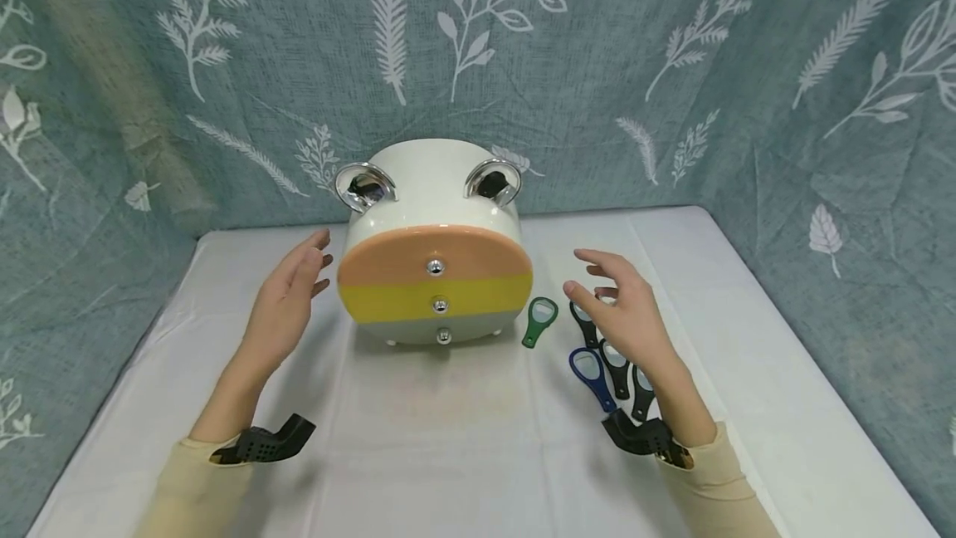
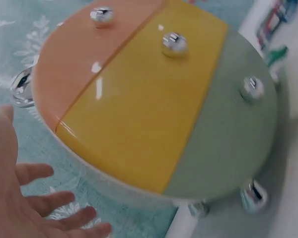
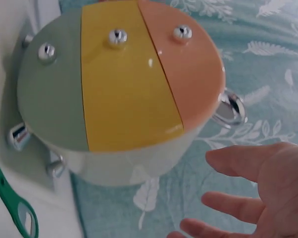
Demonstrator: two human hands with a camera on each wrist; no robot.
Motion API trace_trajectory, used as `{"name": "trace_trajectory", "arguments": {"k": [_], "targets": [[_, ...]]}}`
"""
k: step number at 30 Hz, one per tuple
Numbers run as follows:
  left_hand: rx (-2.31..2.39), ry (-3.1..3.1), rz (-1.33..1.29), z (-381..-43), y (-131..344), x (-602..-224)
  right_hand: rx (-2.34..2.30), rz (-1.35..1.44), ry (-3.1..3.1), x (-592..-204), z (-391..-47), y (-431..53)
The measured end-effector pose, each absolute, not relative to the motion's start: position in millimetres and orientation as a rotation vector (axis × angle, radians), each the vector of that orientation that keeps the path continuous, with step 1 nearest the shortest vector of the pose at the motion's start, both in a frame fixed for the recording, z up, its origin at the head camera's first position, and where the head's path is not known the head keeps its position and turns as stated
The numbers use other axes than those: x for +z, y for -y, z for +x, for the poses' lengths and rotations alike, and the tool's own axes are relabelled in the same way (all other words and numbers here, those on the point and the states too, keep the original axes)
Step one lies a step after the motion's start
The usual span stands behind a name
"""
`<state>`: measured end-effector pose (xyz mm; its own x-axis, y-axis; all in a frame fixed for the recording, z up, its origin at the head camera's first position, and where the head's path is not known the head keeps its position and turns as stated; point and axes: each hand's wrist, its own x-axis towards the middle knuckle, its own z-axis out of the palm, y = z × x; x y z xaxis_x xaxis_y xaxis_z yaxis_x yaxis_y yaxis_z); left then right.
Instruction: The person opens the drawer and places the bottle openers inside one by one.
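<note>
A small white cabinet (image 1: 441,206) stands at the middle back of the table, its oval front split into orange, yellow and grey-green drawers with silver knobs. All three drawers look closed. My left hand (image 1: 287,305) is held in the air left of the cabinet, fingers spread and apart from it. On the other side my right hand (image 1: 627,310) hovers, relaxed and holding nothing, above several small round-headed tools with handles, black and blue (image 1: 592,376). A green one (image 1: 540,322) lies between that hand and the cabinet. My right hand partly hides the black ones.
A white cloth covers the table (image 1: 433,455). Behind and at both sides hangs a blue-green curtain (image 1: 299,65) with white leaf prints. Two chrome ring-shaped pieces (image 1: 493,181) stick out from the cabinet's upper sides, and short feet hold it up.
</note>
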<state>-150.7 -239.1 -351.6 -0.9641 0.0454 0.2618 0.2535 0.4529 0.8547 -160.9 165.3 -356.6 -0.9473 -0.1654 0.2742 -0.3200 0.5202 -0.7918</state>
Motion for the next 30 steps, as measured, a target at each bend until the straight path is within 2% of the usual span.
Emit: {"name": "trace_trajectory", "arguments": {"k": [7, 19, 30], "targets": [[-1.939, 2.436, -0.093, -159.6, 229.5, -342.4, 1.475, 0.431, 2.516, -357.9, -152.6, -155.8], [-1.995, 2.311, -0.217, -172.4, 219.8, -323.5, 1.587, 0.48, 2.372, -361.2, -140.5, -141.3], [-2.022, 2.274, -0.189, -188.1, 212.4, -323.7, 1.647, 0.561, 2.382, -361.9, -134.3, -124.3]]}}
